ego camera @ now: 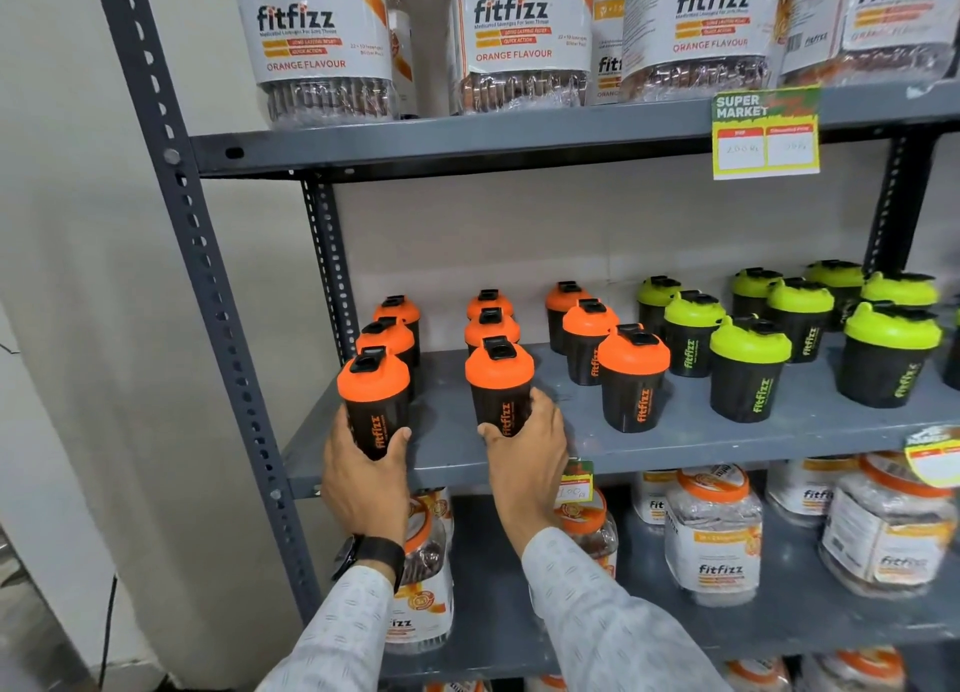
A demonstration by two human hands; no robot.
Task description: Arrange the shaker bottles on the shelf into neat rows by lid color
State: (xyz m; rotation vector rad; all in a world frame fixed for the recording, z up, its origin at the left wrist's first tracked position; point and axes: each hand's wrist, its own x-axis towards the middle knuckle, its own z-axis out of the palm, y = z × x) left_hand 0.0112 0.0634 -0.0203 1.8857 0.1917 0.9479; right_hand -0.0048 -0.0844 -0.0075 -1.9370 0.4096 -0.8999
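Note:
Black shaker bottles stand on the grey middle shelf (691, 442). Orange-lidded ones fill the left half in three front-to-back rows; green-lidded ones (748, 369) fill the right half. My left hand (363, 478) grips the front orange-lidded bottle (375, 400) of the leftmost row at the shelf's front edge. My right hand (524, 452) wraps the front orange-lidded bottle (500, 384) of the second row. A third orange row ends with a bottle (634, 379) further right, untouched.
Tall fitfizz jars (317, 41) crowd the top shelf. Clear jars (711, 535) sit on the shelf below. A price tag (766, 132) hangs from the upper shelf edge. The grey perforated upright (208, 286) stands just left of my left hand, with a wall beyond.

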